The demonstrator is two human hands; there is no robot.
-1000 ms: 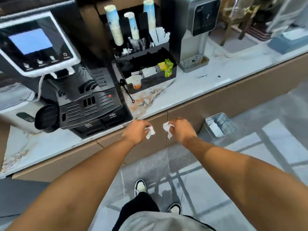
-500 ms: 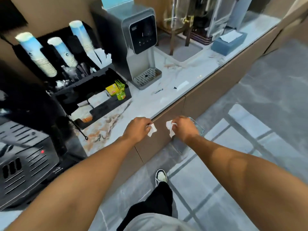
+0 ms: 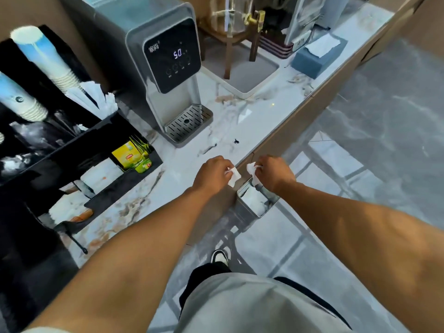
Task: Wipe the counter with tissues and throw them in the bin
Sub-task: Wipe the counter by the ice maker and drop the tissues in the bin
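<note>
My left hand (image 3: pixel 212 173) pinches a small crumpled white tissue (image 3: pixel 234 176) over the front edge of the marble counter (image 3: pixel 259 116). My right hand (image 3: pixel 274 175) pinches a second white tissue (image 3: pixel 251 169) just to the right, the two hands a few centimetres apart. Directly below them, on the floor against the cabinet front, stands an open metal bin (image 3: pixel 271 207) with white tissue inside. A small dark speck (image 3: pixel 236 141) lies on the counter beyond my hands.
A grey water dispenser (image 3: pixel 168 66) stands on the counter behind my hands. To the left is a black organiser (image 3: pixel 101 188) with cup stacks and tea bags. A blue tissue box (image 3: pixel 317 56) and a tray with a glass dispenser (image 3: pixel 242 90) sit farther right. My shoe (image 3: pixel 219 257) is on the tiled floor.
My view has swung right along the counter; the coffee machine has left the frame. Both hands, still holding the tissues, now sit right over the bin instead of to its left.
</note>
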